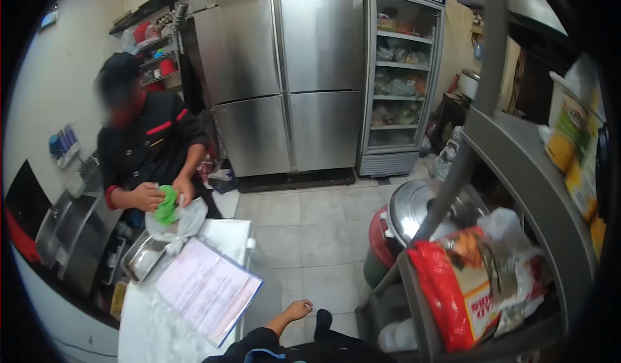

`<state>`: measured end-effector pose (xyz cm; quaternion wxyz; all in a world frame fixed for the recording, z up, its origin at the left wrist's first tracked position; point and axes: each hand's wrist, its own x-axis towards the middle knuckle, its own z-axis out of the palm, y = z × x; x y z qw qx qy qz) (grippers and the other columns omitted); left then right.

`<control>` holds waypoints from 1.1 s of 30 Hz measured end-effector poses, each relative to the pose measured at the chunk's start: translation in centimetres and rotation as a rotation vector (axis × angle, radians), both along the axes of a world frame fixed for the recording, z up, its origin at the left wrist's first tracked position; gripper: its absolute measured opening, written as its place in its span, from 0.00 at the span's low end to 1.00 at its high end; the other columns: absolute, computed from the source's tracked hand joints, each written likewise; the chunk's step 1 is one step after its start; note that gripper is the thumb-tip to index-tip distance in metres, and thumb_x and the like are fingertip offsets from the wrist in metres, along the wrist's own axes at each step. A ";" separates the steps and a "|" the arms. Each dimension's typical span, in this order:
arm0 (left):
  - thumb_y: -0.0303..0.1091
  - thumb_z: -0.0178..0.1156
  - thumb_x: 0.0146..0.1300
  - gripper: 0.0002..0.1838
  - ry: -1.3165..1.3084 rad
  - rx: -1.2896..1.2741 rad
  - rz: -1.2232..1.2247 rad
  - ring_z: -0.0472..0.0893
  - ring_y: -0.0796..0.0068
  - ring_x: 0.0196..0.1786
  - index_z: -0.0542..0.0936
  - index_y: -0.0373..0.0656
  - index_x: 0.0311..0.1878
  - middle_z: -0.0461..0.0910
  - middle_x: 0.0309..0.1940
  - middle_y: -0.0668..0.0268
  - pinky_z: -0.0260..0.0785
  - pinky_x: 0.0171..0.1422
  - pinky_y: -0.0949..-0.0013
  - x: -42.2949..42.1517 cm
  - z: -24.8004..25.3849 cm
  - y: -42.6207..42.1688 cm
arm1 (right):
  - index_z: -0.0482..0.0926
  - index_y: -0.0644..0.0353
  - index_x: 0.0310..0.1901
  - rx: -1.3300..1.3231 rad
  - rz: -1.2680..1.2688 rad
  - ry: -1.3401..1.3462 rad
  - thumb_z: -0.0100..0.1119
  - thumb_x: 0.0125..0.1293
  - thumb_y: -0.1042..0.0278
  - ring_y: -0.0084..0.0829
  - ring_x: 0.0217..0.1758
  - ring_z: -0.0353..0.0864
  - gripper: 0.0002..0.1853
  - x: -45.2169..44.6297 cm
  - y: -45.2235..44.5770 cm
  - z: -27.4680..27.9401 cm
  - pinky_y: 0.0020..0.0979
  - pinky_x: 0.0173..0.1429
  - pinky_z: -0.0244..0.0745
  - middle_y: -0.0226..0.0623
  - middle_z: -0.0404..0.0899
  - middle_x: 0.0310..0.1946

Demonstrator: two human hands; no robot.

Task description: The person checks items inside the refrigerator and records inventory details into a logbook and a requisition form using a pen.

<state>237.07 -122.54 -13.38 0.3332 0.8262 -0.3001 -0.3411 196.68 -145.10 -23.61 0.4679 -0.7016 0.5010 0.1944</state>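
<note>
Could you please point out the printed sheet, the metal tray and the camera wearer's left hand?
Printed sheet (208, 290), head view: its middle.
Metal tray (131, 257), head view: its left side.
Left hand (299, 309), head view: its middle.

Black sleeve (249, 341) ending above a bare forearm (279, 323), light-blue curved strip (266, 351) on dark clothing (336, 351), rounded black footwear (323, 322).

The left hand (299, 310) hangs near the white table (142, 308) bearing a printed sheet (207, 285).

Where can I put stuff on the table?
Two patches look bare on the table: left of the paper, nearer than the tray; and the far right corner, beyond the paper. The tray and bag crowd the far left.
</note>
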 end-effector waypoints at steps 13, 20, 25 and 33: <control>0.54 0.57 0.58 0.27 0.115 0.070 -0.111 0.79 0.58 0.49 0.76 0.43 0.54 0.80 0.47 0.55 0.70 0.54 0.64 28.2 5.9 -13.1 | 0.71 0.64 0.47 0.289 -0.004 -0.427 0.42 0.71 0.52 0.42 0.34 0.84 0.20 53.4 -19.5 3.6 0.40 0.36 0.79 0.49 0.82 0.37; 0.57 0.54 0.58 0.29 0.061 0.074 -0.131 0.77 0.53 0.51 0.76 0.44 0.53 0.79 0.46 0.54 0.68 0.56 0.61 49.8 4.2 -20.1 | 0.71 0.65 0.47 0.300 0.062 -0.342 0.42 0.71 0.54 0.37 0.31 0.83 0.20 66.9 -26.4 0.4 0.37 0.39 0.79 0.50 0.82 0.32; 0.58 0.55 0.58 0.32 -0.022 0.158 -0.221 0.75 0.53 0.55 0.72 0.43 0.58 0.77 0.50 0.52 0.67 0.59 0.61 65.1 4.1 -28.1 | 0.72 0.64 0.45 0.157 -0.150 -0.249 0.44 0.70 0.56 0.36 0.30 0.82 0.17 71.7 -30.2 2.8 0.37 0.37 0.78 0.47 0.80 0.32; 0.31 0.63 0.54 0.36 -0.225 -0.775 0.277 0.68 0.59 0.63 0.61 0.38 0.66 0.63 0.62 0.50 0.66 0.63 0.64 96.8 28.3 -47.1 | 0.74 0.62 0.42 0.149 -0.423 -0.460 0.48 0.67 0.59 0.35 0.29 0.79 0.13 80.7 -37.9 3.5 0.36 0.35 0.76 0.44 0.78 0.31</control>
